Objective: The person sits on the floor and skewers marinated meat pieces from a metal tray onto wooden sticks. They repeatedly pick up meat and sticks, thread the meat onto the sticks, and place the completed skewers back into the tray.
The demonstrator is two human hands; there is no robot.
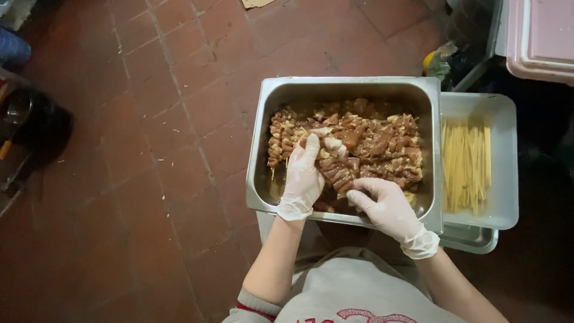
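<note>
A: Report the position of the left hand.

B: It is gloved and reaches over the near rim of the steel pan. Its fingers are curled shut around a pale piece of meat, held just above the marinated meat that fills the pan.

A: And the right hand?

B: Also gloved. It sits at the near right part of the pan, fingertips pinched together on a loaded skewer that runs toward the left hand. The exact grip point is hidden by the fingers.

A: Where are the finished skewers?

B: A row of them lies at the left side of the pan, sticks pointing near.

A: Location of the spare sticks?

B: The bare bamboo sticks lie in a white tray touching the right side of the pan. A second steel tray shows beneath the white one.

A: Surroundings?

B: Red tile floor to the left, with a dark pot at the far left edge. A pink lidded box stands at the far right.
</note>
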